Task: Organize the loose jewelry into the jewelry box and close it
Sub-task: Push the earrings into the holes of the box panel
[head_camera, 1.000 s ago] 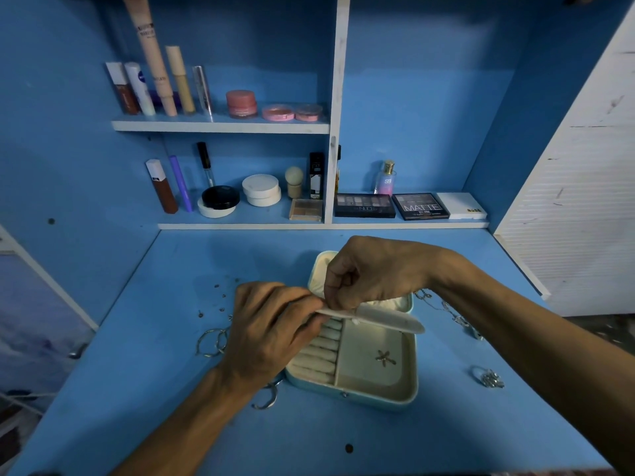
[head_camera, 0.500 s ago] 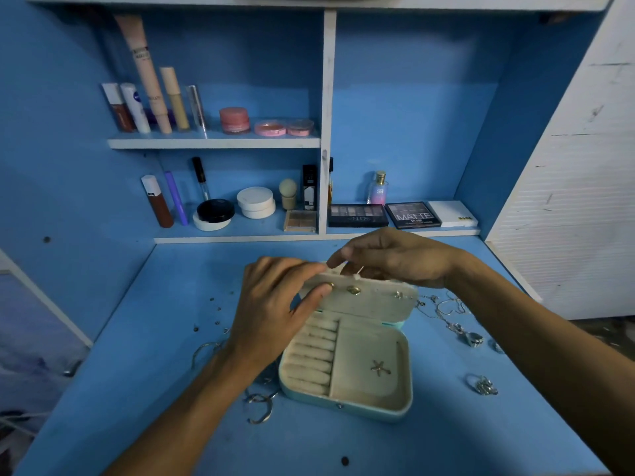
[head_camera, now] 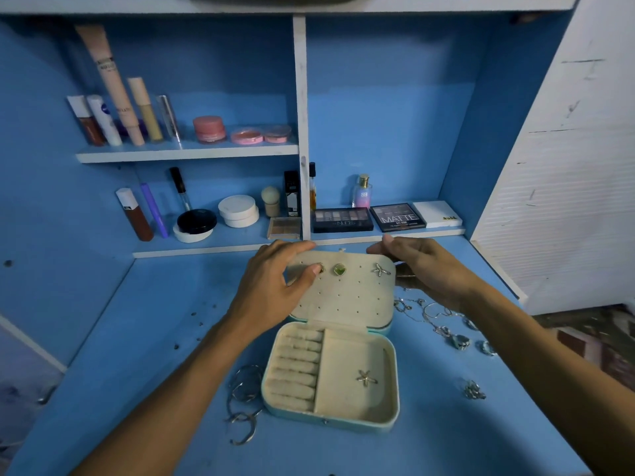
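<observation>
Open box (head_camera: 388, 417) on the blue desk (head_camera: 137, 372), seen from my remote feed: its long axis runs away from me and its lid (head_camera: 343, 297) is tipped back at the far end. Both hands are on that lid. The left hand (head_camera: 271, 286) grips its left edge, fingers curled over the top and thumb pressed on the front beside a green stud (head_camera: 339, 269). The right hand (head_camera: 426, 266) wraps the far right corner, thumb on top; its fingers go behind the edge, mostly hidden. A starfish stud (head_camera: 380, 269) is pinned to the lid, and its twin (head_camera: 366, 377) lies in the tray.

The loose pieces flank the box. The chains (head_camera: 436, 317) lie just right of the lid, almost under the right wrist, with a ring (head_camera: 474, 389) nearer me. The hoops (head_camera: 244, 400) sit against the box's left wall, beside the left forearm. I judge each hand best placed for its own side, and closing is still far off.
</observation>
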Available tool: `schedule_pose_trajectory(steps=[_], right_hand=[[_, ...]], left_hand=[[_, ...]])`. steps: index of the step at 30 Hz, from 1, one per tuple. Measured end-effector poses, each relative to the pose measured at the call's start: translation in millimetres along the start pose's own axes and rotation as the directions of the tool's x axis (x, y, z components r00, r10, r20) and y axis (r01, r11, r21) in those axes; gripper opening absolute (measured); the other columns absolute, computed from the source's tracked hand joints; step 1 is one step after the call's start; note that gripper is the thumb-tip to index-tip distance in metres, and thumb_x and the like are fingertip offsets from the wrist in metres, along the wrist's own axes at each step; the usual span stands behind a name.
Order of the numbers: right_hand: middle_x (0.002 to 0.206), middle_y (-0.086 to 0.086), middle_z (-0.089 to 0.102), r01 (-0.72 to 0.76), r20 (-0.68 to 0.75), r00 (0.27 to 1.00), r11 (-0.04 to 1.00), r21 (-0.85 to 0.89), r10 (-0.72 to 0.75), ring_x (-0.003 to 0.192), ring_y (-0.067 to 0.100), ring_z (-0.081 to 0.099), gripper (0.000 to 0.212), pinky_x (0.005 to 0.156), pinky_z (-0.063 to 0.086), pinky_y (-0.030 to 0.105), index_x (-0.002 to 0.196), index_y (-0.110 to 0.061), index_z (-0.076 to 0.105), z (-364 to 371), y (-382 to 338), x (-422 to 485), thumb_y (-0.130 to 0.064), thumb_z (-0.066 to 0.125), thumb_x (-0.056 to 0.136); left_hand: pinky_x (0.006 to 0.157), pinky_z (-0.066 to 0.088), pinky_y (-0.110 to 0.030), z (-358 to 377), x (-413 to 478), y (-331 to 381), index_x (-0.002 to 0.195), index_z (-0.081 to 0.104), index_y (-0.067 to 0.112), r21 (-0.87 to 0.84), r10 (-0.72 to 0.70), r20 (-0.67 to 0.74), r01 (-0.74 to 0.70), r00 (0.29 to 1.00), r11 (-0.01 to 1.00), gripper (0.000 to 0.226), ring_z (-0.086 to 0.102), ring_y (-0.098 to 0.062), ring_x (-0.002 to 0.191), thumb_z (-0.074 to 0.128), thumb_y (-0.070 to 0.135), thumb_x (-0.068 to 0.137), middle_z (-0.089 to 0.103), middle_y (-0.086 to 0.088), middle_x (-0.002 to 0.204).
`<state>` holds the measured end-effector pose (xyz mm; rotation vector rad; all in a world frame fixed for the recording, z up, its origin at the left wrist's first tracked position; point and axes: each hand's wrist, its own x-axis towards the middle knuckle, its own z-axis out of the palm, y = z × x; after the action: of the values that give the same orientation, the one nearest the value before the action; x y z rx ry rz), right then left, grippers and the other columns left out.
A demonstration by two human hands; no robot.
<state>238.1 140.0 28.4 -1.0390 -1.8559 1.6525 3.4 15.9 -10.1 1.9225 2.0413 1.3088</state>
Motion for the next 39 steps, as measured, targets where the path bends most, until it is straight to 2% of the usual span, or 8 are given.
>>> schedule_pose_trajectory(steps=[4,8,14,18,24,29,34,39], right_hand=[[0.106,-0.001,0.077,0.060,0.020,0.998,0.997,-0.058,-0.059,0.101,0.013,0.072,0.038,0.089,0.057,0.023,0.113,-0.014,0.074,2,7,-5,-0.040,0.050,0.101],[0.108,0.000,0.076,0.079,0.025,0.997,0.995,-0.059,-0.078,0.102,0.015,0.072,0.037,0.092,0.056,0.026,0.113,-0.012,0.074,2,11,-4,-0.038,0.049,0.103],[0.105,0.002,0.077,0.045,-0.021,0.999,0.997,-0.062,-0.046,0.092,0.010,0.073,0.034,0.082,0.059,0.021,0.109,-0.013,0.074,2,14,-3,-0.036,0.049,0.103],[0.097,0.002,0.073,0.079,-0.158,0.977,0.928,-0.365,-0.146,0.086,0.010,0.067,0.036,0.088,0.058,0.037,0.121,-0.014,0.069,3,19,-4,-0.040,0.051,0.102],[0.116,0.000,0.053,0.178,-0.254,0.862,0.731,-0.658,-0.439,0.094,0.014,0.059,0.034,0.084,0.047,0.023,0.132,-0.024,0.060,16,25,-27,-0.033,0.060,0.098],[0.086,-0.007,0.063,0.375,0.003,0.856,0.615,-0.694,-0.517,0.071,0.005,0.058,0.015,0.065,0.042,0.016,0.094,-0.027,0.075,25,25,-51,-0.014,0.069,0.089],[0.084,-0.015,0.066,0.419,0.339,0.908,0.590,-0.690,-0.248,0.080,-0.002,0.058,0.011,0.069,0.042,0.009,0.093,-0.031,0.079,31,19,-65,-0.023,0.074,0.087],[0.078,-0.019,0.065,0.342,0.381,0.922,0.588,-0.733,-0.061,0.078,-0.003,0.060,0.017,0.069,0.049,0.015,0.094,-0.035,0.079,39,21,-67,-0.035,0.082,0.078]], left_hand=[[0.096,0.045,-0.023,5,6,0,0.126,0.066,0.029,-0.021,-0.038,0.030,0.038,0.999,0.999,0.054,0.054,-0.003,0.115,0.058,0.065,0.086,0.063,0.017,0.122],[0.096,0.045,-0.025,10,10,0,0.123,0.068,0.025,-0.030,-0.066,0.029,0.067,0.997,0.997,0.041,0.055,-0.006,0.115,0.071,0.048,0.089,0.065,0.012,0.122],[0.082,0.044,-0.008,7,11,1,0.125,0.067,0.027,-0.168,-0.196,0.069,0.205,0.978,0.964,0.029,0.061,0.002,0.104,0.051,0.038,0.104,0.069,0.018,0.110],[0.086,0.048,-0.012,8,9,-2,0.127,0.067,0.025,-0.160,-0.207,0.076,0.217,0.975,0.963,0.028,0.062,0.005,0.102,0.053,0.033,0.104,0.069,0.017,0.111],[0.096,0.044,-0.019,15,4,-3,0.138,0.060,0.018,-0.080,-0.181,0.093,0.189,0.979,0.979,0.038,0.057,-0.002,0.111,0.056,0.030,0.102,0.064,0.006,0.129],[0.105,0.045,-0.033,20,2,-5,0.143,0.055,0.014,-0.030,-0.194,0.136,0.199,0.972,0.979,0.042,0.055,-0.014,0.122,0.054,0.028,0.103,0.060,-0.003,0.139],[0.110,0.042,-0.041,24,0,-9,0.146,0.051,0.015,0.018,-0.223,0.184,0.224,0.957,0.975,0.044,0.051,-0.021,0.131,0.052,0.030,0.104,0.057,-0.006,0.142],[0.106,0.041,-0.035,28,-1,-11,0.145,0.051,0.015,0.052,-0.231,0.176,0.225,0.957,0.973,0.044,0.050,-0.022,0.129,0.054,0.029,0.103,0.057,-0.007,0.139]])
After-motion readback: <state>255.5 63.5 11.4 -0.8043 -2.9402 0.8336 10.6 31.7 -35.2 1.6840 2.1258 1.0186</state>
